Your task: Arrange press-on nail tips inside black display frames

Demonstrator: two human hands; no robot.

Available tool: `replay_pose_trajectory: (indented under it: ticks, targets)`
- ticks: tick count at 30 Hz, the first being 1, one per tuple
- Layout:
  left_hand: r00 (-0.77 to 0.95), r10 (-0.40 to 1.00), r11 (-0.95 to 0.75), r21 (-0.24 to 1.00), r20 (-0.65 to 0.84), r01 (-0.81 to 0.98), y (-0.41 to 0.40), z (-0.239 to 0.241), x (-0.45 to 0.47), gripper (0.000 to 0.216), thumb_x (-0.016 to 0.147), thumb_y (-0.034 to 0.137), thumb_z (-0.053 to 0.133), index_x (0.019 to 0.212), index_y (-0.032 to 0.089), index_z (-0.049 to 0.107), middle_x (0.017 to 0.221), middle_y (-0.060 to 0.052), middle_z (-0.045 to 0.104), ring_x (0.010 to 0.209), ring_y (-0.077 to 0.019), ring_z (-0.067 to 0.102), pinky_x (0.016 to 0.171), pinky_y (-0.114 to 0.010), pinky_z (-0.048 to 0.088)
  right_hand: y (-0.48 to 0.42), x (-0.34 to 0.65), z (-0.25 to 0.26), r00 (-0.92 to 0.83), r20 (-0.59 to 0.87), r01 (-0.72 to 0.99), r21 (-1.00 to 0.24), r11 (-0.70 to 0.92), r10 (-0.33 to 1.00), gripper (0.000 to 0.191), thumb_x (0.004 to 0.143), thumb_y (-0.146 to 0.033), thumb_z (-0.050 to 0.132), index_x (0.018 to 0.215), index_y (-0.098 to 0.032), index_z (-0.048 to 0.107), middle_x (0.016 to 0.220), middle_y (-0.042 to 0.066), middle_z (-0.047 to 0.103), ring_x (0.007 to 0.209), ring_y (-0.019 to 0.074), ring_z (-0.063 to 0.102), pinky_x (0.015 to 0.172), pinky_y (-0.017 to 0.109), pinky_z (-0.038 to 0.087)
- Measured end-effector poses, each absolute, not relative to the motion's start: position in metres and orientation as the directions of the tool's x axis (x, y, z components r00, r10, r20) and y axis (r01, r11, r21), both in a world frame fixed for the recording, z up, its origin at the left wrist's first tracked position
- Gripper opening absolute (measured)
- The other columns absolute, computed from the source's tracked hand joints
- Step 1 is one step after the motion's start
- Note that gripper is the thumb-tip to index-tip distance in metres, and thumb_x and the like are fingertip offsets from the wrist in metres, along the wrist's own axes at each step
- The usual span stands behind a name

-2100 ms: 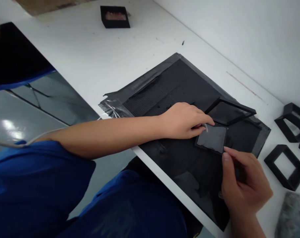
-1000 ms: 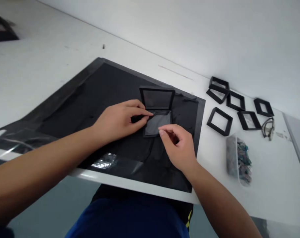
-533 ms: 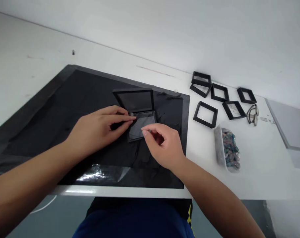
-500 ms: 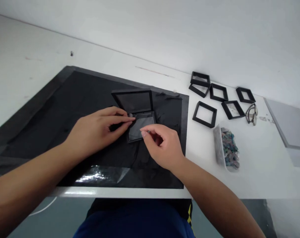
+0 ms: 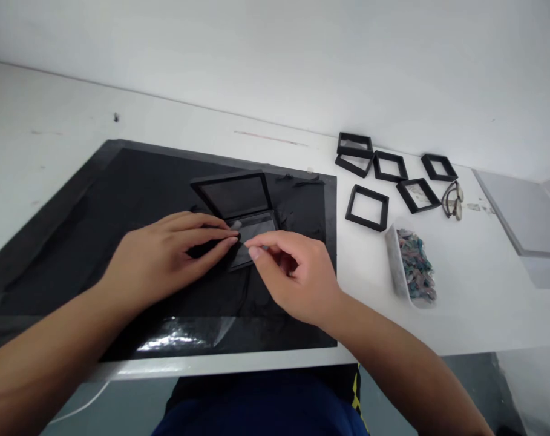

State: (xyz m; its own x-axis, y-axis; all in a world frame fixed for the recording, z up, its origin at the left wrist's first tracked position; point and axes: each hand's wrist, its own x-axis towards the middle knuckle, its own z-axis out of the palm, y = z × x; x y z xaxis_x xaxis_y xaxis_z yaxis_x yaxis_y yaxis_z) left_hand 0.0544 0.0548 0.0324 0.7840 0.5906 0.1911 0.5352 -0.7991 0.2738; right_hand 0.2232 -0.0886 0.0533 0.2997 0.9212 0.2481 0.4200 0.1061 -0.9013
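Observation:
A hinged black display frame (image 5: pixel 264 186) with clear film panes lies opened like a book, its rear half tilted up. At the frame's left edge, my left hand (image 5: pixel 166 254) has thumb and fingertips closed on the rim near the hinge, with a small greyish spot beside them. My right hand (image 5: pixel 299 275) is held in a pinch over the lower pane, fingertips near those of my left hand. Whatever is in that pinch is too small or hidden to make out. My right hand covers the frame's right front corner.
Under the frame lies a black mat (image 5: pixel 143 181) on the white table (image 5: pixel 474 303). To the right are several black frames (image 5: pixel 368 208), eyeglasses (image 5: pixel 452 201) and a clear plastic tub (image 5: pixel 397 266) of small colourful wrapped pieces. A wall runs along the back.
My right fingertips have moved left across the lower pane, closer to my left fingertips. My left hand stays at the frame's left edge. The camera view has shifted slightly.

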Motion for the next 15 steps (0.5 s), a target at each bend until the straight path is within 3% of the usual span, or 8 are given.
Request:
replay_pose_trajectory:
  ticks: [3,6,9,11,12,15]
  targets:
    - [0.771,0.595,-0.798,0.288,0.228,0.53,0.055,0.034,0.052,0.036,0.093,0.053,0.049,0.105,0.032,0.076,0.11,-0.001,0.074,0.102,-0.0211,0.069,0.088,-0.034,0.055,-0.12,0.243,0.092,0.236,0.291,0.541,-0.832,0.124,0.927,0.019,0.096,-0.029,0.056,0.099,-0.023,0.073,0.081,-0.003,0.07,0.065,0.0061,0.058,0.061,0.019,0.049]
    - [0.76,0.592,-0.797,0.334,0.269,0.503,0.053,0.035,0.05,0.032,0.093,0.05,0.052,0.104,0.032,0.076,0.106,-0.001,0.074,0.1,-0.0198,0.069,0.09,-0.033,0.055,-0.173,0.298,0.123,0.216,0.137,0.754,-0.652,-0.076,0.967,0.029,0.094,-0.04,0.063,0.12,-0.03,0.07,0.082,-0.002,0.069,0.064,0.0079,0.06,0.052,0.018,0.046]
    - [0.761,0.568,-0.812,0.366,0.313,0.455,0.051,0.035,0.049,0.03,0.093,0.047,0.052,0.1,0.032,0.077,0.103,0.0,0.075,0.096,-0.0183,0.07,0.089,-0.032,0.055,-0.215,0.37,0.128,0.378,-0.094,0.794,-0.478,-0.375,0.921,0.039,0.092,-0.053,0.062,0.121,-0.03,0.071,0.066,-0.002,0.064,0.048,0.0094,0.053,0.041,0.021,0.04]
    - [0.776,0.539,-0.83,0.36,0.327,0.425,0.05,0.033,0.048,0.029,0.093,0.047,0.052,0.099,0.034,0.077,0.102,0.001,0.075,0.093,-0.0174,0.07,0.086,-0.032,0.056,-0.223,0.409,0.119,0.527,-0.151,0.787,-0.285,-0.547,0.836,0.046,0.087,-0.063,0.062,0.113,-0.027,0.075,0.058,-0.002,0.059,0.043,0.0101,0.048,0.038,0.024,0.035]
    - [0.784,0.526,-0.839,0.355,0.329,0.414,0.05,0.033,0.048,0.028,0.092,0.046,0.052,0.1,0.035,0.076,0.101,0.002,0.076,0.092,-0.0172,0.07,0.085,-0.031,0.056,-0.222,0.422,0.113,0.579,-0.159,0.782,-0.167,-0.6,0.8,0.045,0.087,-0.063,0.061,0.111,-0.028,0.075,0.063,-0.001,0.062,0.047,0.0109,0.051,0.042,0.024,0.037]
    - [0.802,0.489,-0.859,0.346,0.342,0.376,0.051,0.032,0.047,0.026,0.092,0.044,0.053,0.101,0.035,0.076,0.101,0.002,0.076,0.091,-0.017,0.071,0.085,-0.031,0.057,-0.206,0.437,0.093,0.62,-0.168,0.773,-0.038,-0.633,0.767,0.037,0.086,-0.054,0.061,0.108,-0.028,0.077,0.074,0.002,0.068,0.055,0.0133,0.056,0.048,0.026,0.036]
